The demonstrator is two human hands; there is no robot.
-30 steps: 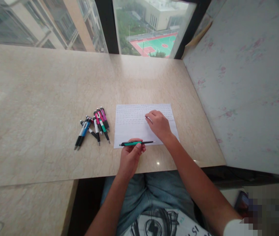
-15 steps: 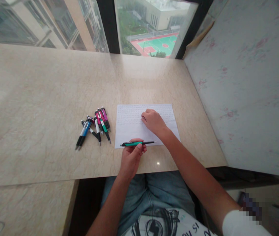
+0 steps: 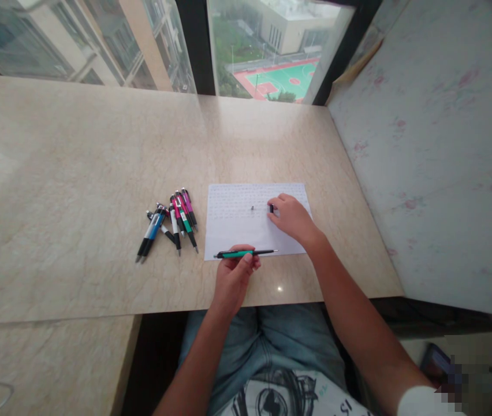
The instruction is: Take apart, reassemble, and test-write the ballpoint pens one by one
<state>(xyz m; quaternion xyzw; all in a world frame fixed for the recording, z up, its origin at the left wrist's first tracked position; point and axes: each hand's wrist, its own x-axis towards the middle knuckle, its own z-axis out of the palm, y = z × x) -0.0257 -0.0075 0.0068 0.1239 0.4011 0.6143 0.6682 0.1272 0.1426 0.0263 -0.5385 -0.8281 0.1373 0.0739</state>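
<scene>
My left hand (image 3: 234,277) is closed around a green and black pen (image 3: 237,254), held level over the paper's near edge. The pen's front is bare, and a thin black refill (image 3: 265,251) sticks out to the right. My right hand (image 3: 291,216) is over the right part of the written sheet of paper (image 3: 233,231). A short black cylinder (image 3: 271,208), which looks like a pen grip, stands between its thumb and fingers. Left of that hand, a tiny dark metallic piece (image 3: 252,208) rests on the sheet, perhaps a pen tip.
Left of the paper lies a loose pile of pens: blue pens (image 3: 153,231), a green pen (image 3: 186,224), a purple pen (image 3: 189,203), with pink and white ones among them. The marble-patterned counter (image 3: 99,156) meets a window behind and a flowered wall (image 3: 436,156) at right.
My right hand has moved right across the paper. The tiny metallic piece now shows on the sheet where it was, and the black cylinder has come into view. My left hand holds the pen as before.
</scene>
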